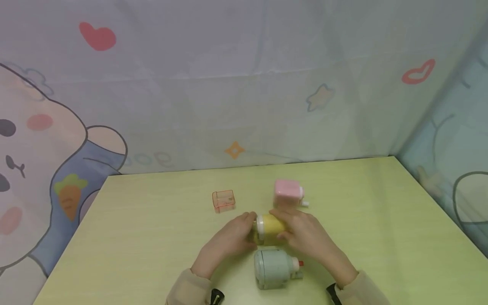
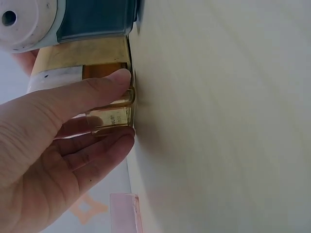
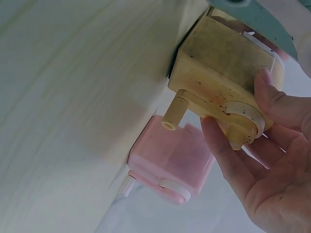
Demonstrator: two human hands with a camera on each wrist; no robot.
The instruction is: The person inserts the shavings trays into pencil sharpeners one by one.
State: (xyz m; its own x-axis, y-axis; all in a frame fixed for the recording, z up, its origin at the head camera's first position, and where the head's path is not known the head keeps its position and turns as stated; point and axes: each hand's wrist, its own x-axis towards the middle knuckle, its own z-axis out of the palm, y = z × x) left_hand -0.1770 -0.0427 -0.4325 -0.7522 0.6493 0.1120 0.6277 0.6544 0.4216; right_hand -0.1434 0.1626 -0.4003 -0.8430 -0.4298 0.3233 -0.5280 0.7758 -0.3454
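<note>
Gripping yellow sharpener [image 1: 270, 227], fingers [image 2: 103, 156] pinching drawer [image 2: 115, 117]

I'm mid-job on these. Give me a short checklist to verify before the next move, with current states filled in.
1. Right hand gripping the yellow pencil sharpener: ok.
2. Left hand pinching the clear amber drawer: ok, between thumb and fingers.
3. Amber drawer pushed fully in: not ok, it seems to stick out of the front.
4. Clear red-edged tray apart from both hands: ok.
5. Green pencil sharpener held by neither hand: ok.
6. Pink pencil sharpener fitted with its drawer: cannot tell, its front is not clearly visible.
</note>
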